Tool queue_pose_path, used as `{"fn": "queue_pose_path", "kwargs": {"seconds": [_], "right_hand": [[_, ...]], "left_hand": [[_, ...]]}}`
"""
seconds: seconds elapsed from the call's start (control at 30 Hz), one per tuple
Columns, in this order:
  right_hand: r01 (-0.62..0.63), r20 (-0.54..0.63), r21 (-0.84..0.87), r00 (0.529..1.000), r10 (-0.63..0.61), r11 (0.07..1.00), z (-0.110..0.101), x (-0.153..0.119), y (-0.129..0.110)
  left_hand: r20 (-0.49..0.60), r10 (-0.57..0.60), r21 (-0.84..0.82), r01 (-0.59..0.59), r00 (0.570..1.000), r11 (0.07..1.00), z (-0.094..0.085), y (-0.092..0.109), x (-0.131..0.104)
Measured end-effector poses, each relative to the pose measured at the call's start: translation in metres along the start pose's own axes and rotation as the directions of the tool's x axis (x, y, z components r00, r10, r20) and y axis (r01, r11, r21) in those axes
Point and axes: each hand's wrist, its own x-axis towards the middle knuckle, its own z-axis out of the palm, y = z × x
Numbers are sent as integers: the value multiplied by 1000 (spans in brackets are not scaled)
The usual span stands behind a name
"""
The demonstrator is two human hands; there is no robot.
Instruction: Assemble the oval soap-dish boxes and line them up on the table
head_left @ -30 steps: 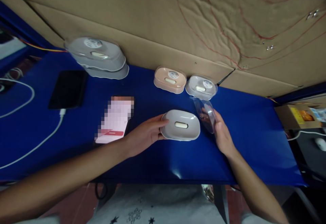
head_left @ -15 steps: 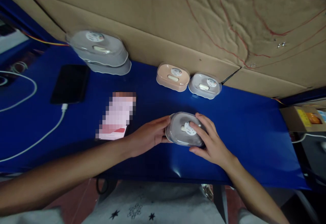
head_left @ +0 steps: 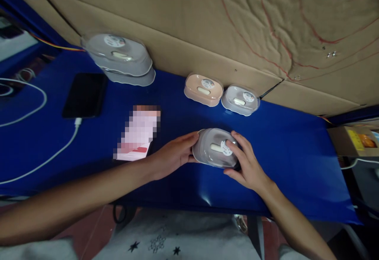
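Between my two hands is a grey oval plastic box (head_left: 207, 151) with a clear lid, a white handle and a round white label. My left hand (head_left: 182, 153) grips its left end, thumb on top and fingers partly hidden beneath. Around the right end curves my right hand (head_left: 247, 163), its index finger on the label and its thumb along the near side. Behind it, against the cardboard, stand a peach box (head_left: 204, 98) and a light grey box (head_left: 240, 108) of the same shape. Farther left sit larger grey boxes (head_left: 121, 64), stacked.
A lit phone (head_left: 137, 133) lies left of my hands on the blue tabletop (head_left: 296, 153). Beyond it is a dark phone (head_left: 84, 94) with a white charging cable (head_left: 63, 149). Cardboard (head_left: 177, 23) walls the back. An open carton (head_left: 343, 139) stands at the right.
My right hand and the label under its finger have shifted slightly right, showing more of the white handle. The view has also moved a little. Both hands still hold the grey box.
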Motion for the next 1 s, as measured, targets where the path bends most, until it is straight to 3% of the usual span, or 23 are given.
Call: {"fn": "queue_pose_path", "kwargs": {"seconds": [0.37, 0.53, 0.7, 0.8, 0.9, 1.0], "right_hand": [[63, -24, -28, 998, -64, 998, -5, 0, -1], [5, -22, 23, 1000, -5, 1000, -3, 1, 0], [-8, 4, -3, 1000, 8, 1000, -6, 2, -1], [18, -1, -58, 1000, -18, 998, -10, 3, -3], [36, -12, -123, 999, -37, 992, -14, 2, -7], [40, 0, -132, 999, -41, 990, -18, -5, -9]], "left_hand": [[5, 30, 59, -31, 1000, 998, -3, -4, 0], [10, 40, 56, -40, 999, 998, -5, -8, 2], [-44, 78, 245, -65, 996, 967, -6, -8, 4], [-46, 265, 578, -191, 963, 794, -5, -5, 4], [116, 442, 841, -325, 889, 433, -4, -1, 3], [288, 463, 910, -390, 838, 139, 0, 3, 4]]}}
